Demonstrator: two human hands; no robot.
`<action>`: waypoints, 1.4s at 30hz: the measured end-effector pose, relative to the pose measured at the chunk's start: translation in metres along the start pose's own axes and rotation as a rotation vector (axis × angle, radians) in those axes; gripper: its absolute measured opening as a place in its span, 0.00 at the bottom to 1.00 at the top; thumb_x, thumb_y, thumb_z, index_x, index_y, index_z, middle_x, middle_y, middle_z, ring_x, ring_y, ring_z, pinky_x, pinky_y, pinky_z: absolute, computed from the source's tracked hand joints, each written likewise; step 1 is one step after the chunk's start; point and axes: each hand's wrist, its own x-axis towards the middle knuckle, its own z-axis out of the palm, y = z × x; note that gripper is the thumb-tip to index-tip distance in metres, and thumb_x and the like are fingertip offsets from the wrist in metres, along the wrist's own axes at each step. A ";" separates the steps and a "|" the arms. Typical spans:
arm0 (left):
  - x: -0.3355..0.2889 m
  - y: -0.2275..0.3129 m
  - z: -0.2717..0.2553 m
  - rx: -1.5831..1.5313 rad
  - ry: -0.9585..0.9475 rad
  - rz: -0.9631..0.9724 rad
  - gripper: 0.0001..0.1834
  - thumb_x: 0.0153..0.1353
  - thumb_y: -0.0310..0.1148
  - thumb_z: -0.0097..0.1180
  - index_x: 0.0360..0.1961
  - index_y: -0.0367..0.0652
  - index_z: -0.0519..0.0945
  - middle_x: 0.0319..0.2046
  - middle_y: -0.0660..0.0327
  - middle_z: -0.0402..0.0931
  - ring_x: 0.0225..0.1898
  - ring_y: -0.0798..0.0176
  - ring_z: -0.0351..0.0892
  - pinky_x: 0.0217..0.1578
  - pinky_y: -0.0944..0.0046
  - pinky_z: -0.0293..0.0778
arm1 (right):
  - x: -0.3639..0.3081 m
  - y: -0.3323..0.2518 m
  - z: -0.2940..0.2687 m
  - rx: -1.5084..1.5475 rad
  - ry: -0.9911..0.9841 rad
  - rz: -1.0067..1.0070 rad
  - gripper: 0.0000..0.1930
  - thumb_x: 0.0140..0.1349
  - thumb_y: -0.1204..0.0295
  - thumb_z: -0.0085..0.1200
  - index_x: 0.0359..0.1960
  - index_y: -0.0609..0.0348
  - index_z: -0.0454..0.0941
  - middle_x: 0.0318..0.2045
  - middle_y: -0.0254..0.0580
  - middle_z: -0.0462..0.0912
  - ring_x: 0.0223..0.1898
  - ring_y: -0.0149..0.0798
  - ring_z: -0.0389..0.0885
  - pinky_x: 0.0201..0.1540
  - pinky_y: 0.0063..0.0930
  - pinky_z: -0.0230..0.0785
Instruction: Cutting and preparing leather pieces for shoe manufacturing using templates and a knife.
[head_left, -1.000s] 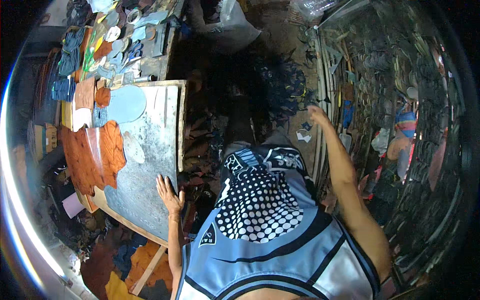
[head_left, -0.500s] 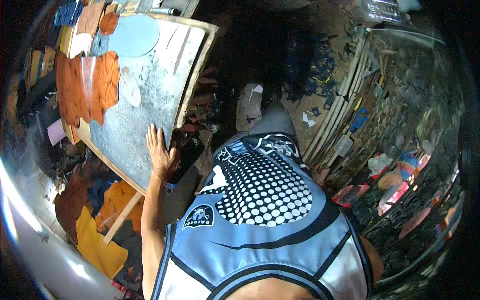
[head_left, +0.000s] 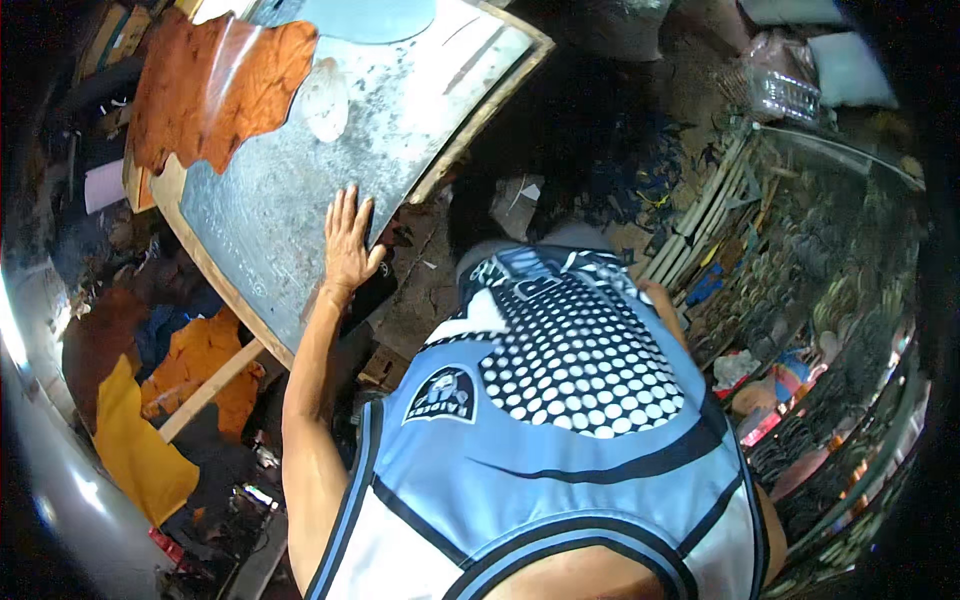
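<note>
My left hand [head_left: 350,245] lies palm down near the side edge of a grey, metal-topped work table [head_left: 265,215] with a wooden rim. Its fingers are stretched out and a little spread, holding nothing. Farther along the same tabletop is a glossy orange-brown leather hide [head_left: 225,90] with a ragged outline. Beyond the hand, a rounded light-blue sheet [head_left: 375,12] is cut off by the top of the picture. Part of my right arm [head_left: 665,303] shows beside my shirt, but the right hand itself is hidden.
Below the table's left side hang or lie a yellow leather piece [head_left: 140,445] and an orange one [head_left: 205,365], near a wooden bar [head_left: 210,390]. Long poles [head_left: 700,205] lie on the right, beside a large heap of mixed scraps [head_left: 820,270]. Dark scraps [head_left: 650,185] litter the floor ahead.
The head view has shifted, so the table sits farther up and right in the picture. My left hand stays flat on the tabletop. Part of my right arm has come into view beside the shirt.
</note>
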 end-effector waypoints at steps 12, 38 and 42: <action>0.006 -0.013 0.016 0.000 0.058 -0.012 0.42 0.53 0.53 0.53 0.69 0.49 0.61 0.72 0.51 0.49 0.73 0.43 0.44 0.70 0.45 0.42 | 0.084 -0.145 -0.024 -0.281 0.005 0.355 0.10 0.61 0.63 0.50 0.38 0.53 0.79 0.26 0.31 0.76 0.23 0.32 0.72 0.21 0.28 0.64; 0.013 -0.005 0.001 0.035 -0.040 -0.074 0.48 0.43 0.46 0.62 0.68 0.45 0.62 0.72 0.50 0.47 0.74 0.44 0.41 0.71 0.45 0.40 | 0.029 -0.104 0.019 0.485 -0.156 0.154 0.11 0.68 0.67 0.45 0.26 0.54 0.70 0.21 0.29 0.70 0.17 0.26 0.65 0.18 0.20 0.55; 0.011 -0.006 0.012 -0.056 -0.024 -0.049 0.45 0.46 0.48 0.60 0.68 0.49 0.62 0.72 0.51 0.48 0.73 0.44 0.43 0.71 0.45 0.40 | 0.001 -0.097 0.052 -0.454 0.128 -0.160 0.18 0.69 0.64 0.46 0.49 0.66 0.80 0.45 0.47 0.84 0.46 0.40 0.81 0.46 0.32 0.72</action>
